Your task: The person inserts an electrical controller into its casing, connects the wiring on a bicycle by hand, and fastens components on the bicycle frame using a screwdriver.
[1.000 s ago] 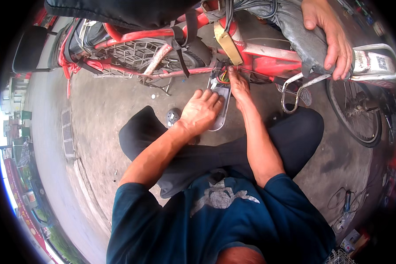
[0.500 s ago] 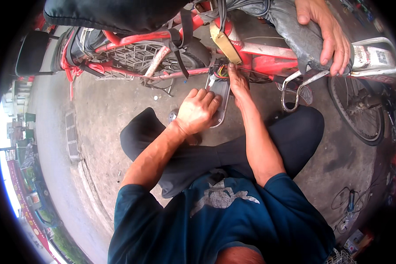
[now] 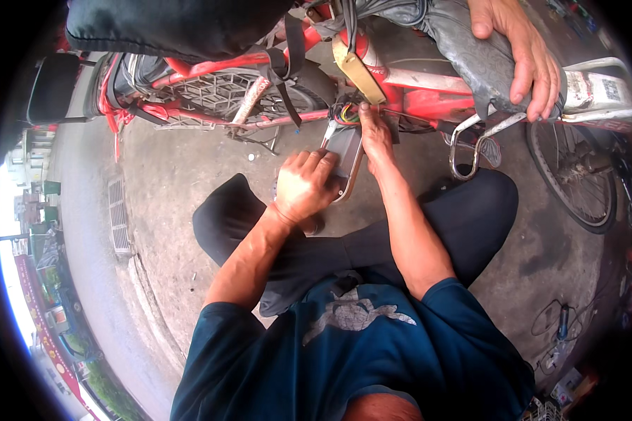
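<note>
My left hand (image 3: 305, 179) has its fingers curled over a flat grey metal case (image 3: 344, 158) hanging below the red bicycle frame (image 3: 432, 102). My right hand (image 3: 376, 140) is at the case's upper right, thumb upright beside a bundle of coloured wires (image 3: 345, 114); its grip looks closed on the wire bundle, though the fingers behind are partly hidden. Just above my thumb is a yellow strap-like piece (image 3: 358, 70) with grey cables over it. A co-worker's hand (image 3: 523, 70) rests on a grey cover (image 3: 453, 38) at the upper right.
A wheel (image 3: 569, 175) is at the right, a black padded seat (image 3: 175, 24) at the top. A tool with a coiled cord (image 3: 563, 323) lies low right on the concrete. A drain grate (image 3: 119, 214) is at the left, beside a street.
My left hand has shifted slightly left, and the case has tilted and moved with it. My right hand has moved a little up and left. The co-worker's hand stays on the cover.
</note>
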### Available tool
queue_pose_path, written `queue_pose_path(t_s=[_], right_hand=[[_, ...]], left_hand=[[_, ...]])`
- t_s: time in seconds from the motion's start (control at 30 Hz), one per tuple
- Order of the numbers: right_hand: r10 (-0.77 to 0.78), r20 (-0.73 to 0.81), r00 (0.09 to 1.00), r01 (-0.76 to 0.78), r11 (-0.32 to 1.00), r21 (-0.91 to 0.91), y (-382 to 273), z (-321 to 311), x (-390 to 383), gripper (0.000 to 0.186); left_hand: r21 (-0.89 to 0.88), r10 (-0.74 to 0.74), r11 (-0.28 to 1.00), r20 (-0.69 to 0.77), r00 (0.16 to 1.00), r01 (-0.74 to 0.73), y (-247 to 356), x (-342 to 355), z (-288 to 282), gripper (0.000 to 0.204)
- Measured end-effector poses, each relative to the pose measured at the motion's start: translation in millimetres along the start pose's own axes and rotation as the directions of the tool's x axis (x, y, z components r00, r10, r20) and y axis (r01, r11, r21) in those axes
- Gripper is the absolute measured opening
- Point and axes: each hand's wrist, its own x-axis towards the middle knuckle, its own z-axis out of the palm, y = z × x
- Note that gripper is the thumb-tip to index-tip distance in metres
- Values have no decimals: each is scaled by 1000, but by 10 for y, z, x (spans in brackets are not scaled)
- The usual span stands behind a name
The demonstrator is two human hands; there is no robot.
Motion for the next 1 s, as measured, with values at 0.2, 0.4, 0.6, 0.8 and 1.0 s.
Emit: queue_pose_path(t_s=[0.2, 0.4, 0.6, 0.8, 1.0], right_hand=[[54, 25, 998, -55, 996, 74, 15, -2, -17, 64], [18, -8, 1000, -18, 999, 30, -7, 44, -57, 60], [-79, -114, 990, 92, 990, 111, -35, 161, -81, 47], [-111, -138, 984, 128, 985, 118, 100, 189, -14, 47], [-63, -159, 985, 92, 979, 183, 245, 219, 3, 51]], left_hand=[[-103, -134, 987, -102, 986, 124, 44, -81, 23, 43], [-132, -349, 935, -161, 923, 330, 88, -143, 111, 42], [-46, -327, 944, -225, 918, 326, 66, -112, 114, 46], [-70, -366, 930, -113, 924, 360, 14, -229, 177, 51], [-154, -428, 904, -293, 855, 399, 11, -127, 162, 50]])
